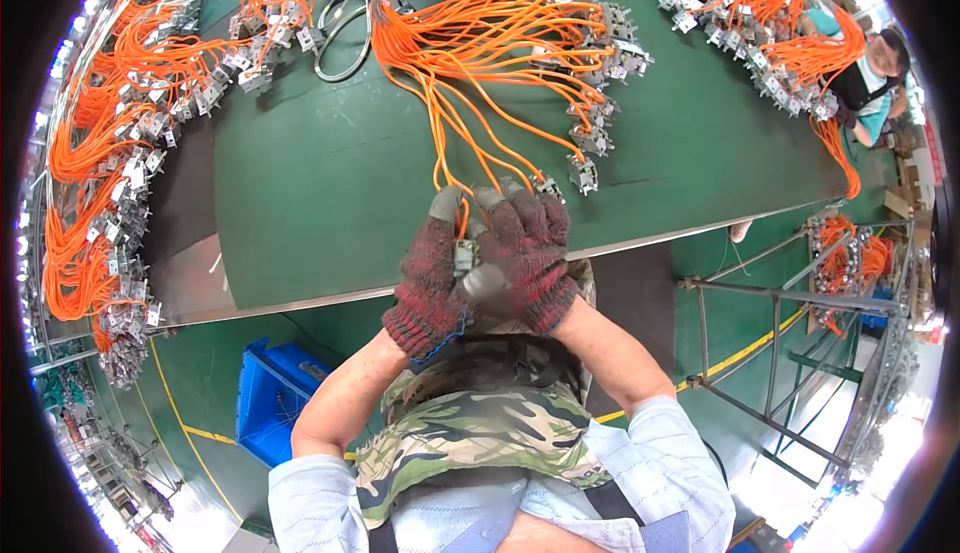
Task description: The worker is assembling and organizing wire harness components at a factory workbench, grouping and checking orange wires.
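Observation:
Both my hands wear dark red and grey knitted gloves with grey fingertips, side by side at the near edge of the green table. My left hand (pixel 428 278) is closed on a small metal connector (pixel 464 255) at the end of an orange cable. Close against it, my right hand (pixel 528 253) has its fingers curled, and its grey thumb is blurred beside the connector. What the right fingers grip is hidden. Orange cables (pixel 475 33) fan from a bundle at the back down to my fingertips. Several metal connectors (pixel 590 128) lie to the right at their ends.
The green tabletop (pixel 300 193) ends just below my hands. Piles of orange cables with connectors (pixel 80 243) line the left; another heap (pixel 740 13) lies at far right, near a person (pixel 870 83). A blue bin (pixel 270 393) stands lower left, a metal frame rack (pixel 775 343) lower right.

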A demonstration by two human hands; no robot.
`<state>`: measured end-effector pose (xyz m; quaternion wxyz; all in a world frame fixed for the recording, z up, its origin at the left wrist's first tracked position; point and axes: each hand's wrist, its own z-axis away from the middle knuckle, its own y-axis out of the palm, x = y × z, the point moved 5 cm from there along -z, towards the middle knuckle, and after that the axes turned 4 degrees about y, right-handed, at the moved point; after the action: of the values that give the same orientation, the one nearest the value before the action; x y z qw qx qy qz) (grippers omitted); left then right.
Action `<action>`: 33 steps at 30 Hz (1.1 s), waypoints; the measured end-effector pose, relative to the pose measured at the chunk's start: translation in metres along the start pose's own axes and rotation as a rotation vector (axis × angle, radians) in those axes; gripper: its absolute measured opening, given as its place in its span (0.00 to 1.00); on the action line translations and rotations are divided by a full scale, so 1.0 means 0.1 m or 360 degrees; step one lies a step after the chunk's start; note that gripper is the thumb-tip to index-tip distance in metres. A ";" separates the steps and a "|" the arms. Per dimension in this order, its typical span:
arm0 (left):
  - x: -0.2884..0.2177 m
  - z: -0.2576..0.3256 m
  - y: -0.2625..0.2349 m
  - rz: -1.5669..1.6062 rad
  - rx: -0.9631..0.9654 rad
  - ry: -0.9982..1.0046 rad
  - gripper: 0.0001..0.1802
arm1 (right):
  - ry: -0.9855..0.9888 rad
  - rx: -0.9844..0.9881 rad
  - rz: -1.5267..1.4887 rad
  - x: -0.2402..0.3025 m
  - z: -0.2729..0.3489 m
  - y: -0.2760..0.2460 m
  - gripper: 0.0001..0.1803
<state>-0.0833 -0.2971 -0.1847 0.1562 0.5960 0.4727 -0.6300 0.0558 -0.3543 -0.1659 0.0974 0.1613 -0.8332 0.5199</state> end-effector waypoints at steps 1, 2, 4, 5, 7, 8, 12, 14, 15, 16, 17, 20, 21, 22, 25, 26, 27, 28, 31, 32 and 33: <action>-0.04 -0.04 0.01 -0.0005 0.0008 -0.0018 0.52 | 0.0059 0.0006 0.0010 0.03 0.01 0.02 0.28; -0.08 -0.07 0.03 -0.0017 0.0011 -0.0037 0.49 | 0.0100 0.0006 0.0016 0.06 -0.01 0.06 0.28; -0.13 -0.12 0.06 -0.0106 0.0019 0.0061 0.44 | 0.0140 -0.0039 0.0023 0.05 0.03 0.15 0.29; -0.14 -0.12 0.05 0.0047 0.0057 0.0055 0.41 | 0.0139 0.0049 0.0007 0.05 0.00 0.13 0.30; -0.15 -0.08 -0.02 0.0366 0.0152 0.0041 0.37 | 0.0159 0.0231 -0.0017 0.06 -0.07 0.00 0.33; -0.16 -0.06 -0.09 0.0278 0.0208 0.0067 0.36 | 0.0164 0.0328 -0.0060 0.06 -0.09 -0.04 0.35; -0.09 -0.23 -0.16 0.0037 0.0539 0.0110 0.38 | 0.0227 0.0499 -0.0145 0.00 -0.13 -0.12 0.43; -0.02 -0.24 -0.14 -0.0068 0.0635 0.0157 0.40 | 0.0245 0.0452 -0.0228 -0.01 -0.13 -0.15 0.43; 0.03 -0.23 -0.13 -0.0129 0.0629 0.0221 0.42 | 0.0244 0.0413 -0.0293 -0.04 -0.12 -0.16 0.42; 0.07 -0.22 -0.12 -0.0190 0.0623 0.0286 0.43 | 0.0242 0.0373 -0.0359 -0.06 -0.12 -0.16 0.41; 0.11 -0.24 -0.12 -0.0222 0.0550 0.0269 0.44 | 0.0224 0.0316 -0.0367 -0.08 -0.10 -0.14 0.39; 0.21 -0.23 -0.15 -0.0185 0.0366 0.0183 0.45 | 0.0207 0.0196 -0.0373 -0.08 -0.09 -0.11 0.34; 0.28 -0.22 -0.17 -0.0077 0.0322 0.0122 0.45 | 0.0224 0.0205 -0.0364 -0.08 -0.09 -0.12 0.32; 0.33 -0.21 -0.16 0.0031 0.0282 0.0059 0.44 | 0.0242 0.0214 -0.0354 -0.08 -0.09 -0.14 0.31; 0.20 -0.20 -0.22 0.0363 -0.0013 -0.0235 0.36 | 0.0292 0.0323 -0.0267 -0.01 -0.16 -0.22 0.27; 0.32 -0.19 -0.20 0.0227 -0.0046 -0.0158 0.35 | 0.0222 0.0410 -0.0085 0.09 -0.17 -0.22 0.29; 0.28 -0.21 -0.21 0.0209 -0.0088 -0.0177 0.35 | 0.0178 0.0427 0.0060 0.12 -0.14 -0.16 0.31; 0.22 -0.23 -0.24 0.0193 -0.0129 -0.0196 0.35 | 0.0135 0.0445 0.0205 0.12 -0.10 -0.06 0.33; 0.37 -0.33 -0.44 -0.0006 -0.0478 -0.0075 0.41 | 0.0106 0.0440 0.0126 0.09 -0.12 -0.15 0.36; 0.34 -0.41 -0.59 -0.0236 -0.0582 0.0010 0.42 | 0.0118 0.0403 -0.0103 0.06 -0.18 -0.37 0.35; 0.32 -0.49 -0.72 -0.0473 -0.0694 0.0099 0.44 | 0.0119 0.0358 -0.0336 0.00 -0.21 -0.55 0.35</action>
<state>-0.1160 -0.2102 -0.1762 0.1720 0.4914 0.6843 -0.5106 0.0764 -0.3578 -0.1106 0.1639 0.2384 -0.7439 0.6025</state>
